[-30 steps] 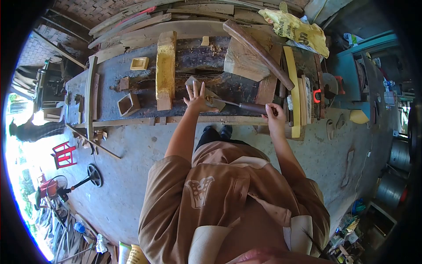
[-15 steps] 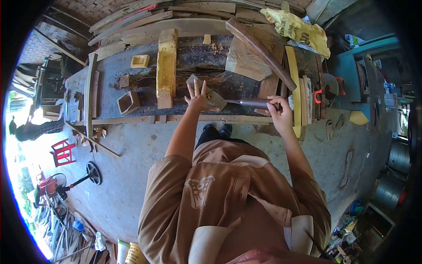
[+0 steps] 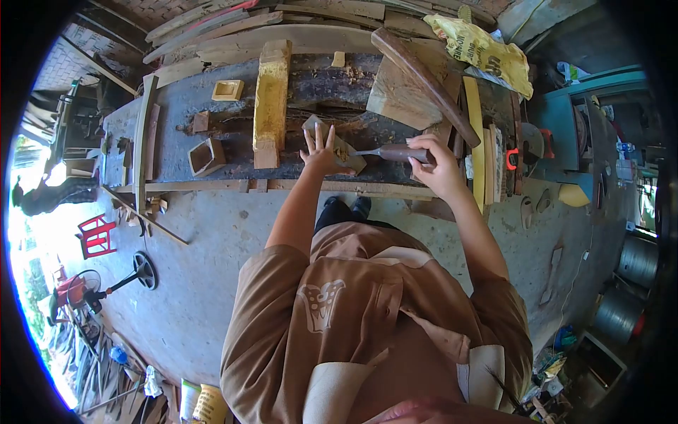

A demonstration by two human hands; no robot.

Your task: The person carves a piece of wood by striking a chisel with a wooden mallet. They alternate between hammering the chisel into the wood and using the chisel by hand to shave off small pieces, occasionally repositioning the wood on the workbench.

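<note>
Standing over concrete floor (image 3: 191,286) — scarred workbench (image 3: 169,162); left fingers (image 3: 318,138) apart, right fingers (image 3: 425,141) clamped around chisel (image 3: 394,153)

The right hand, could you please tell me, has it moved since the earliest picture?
Yes, the right hand has moved forward over the workbench, farther past its front edge.

Workbench (image 3: 242,157): dark top, worn and fissured, with wood shavings (image 3: 358,63) toward the far side. Resting on it: a yellow hollowed beam (image 3: 272,99), a recessed rectangular block (image 3: 228,90), an open polygonal wooden box (image 3: 218,151), a flat wooden workpiece (image 3: 351,160).
</note>
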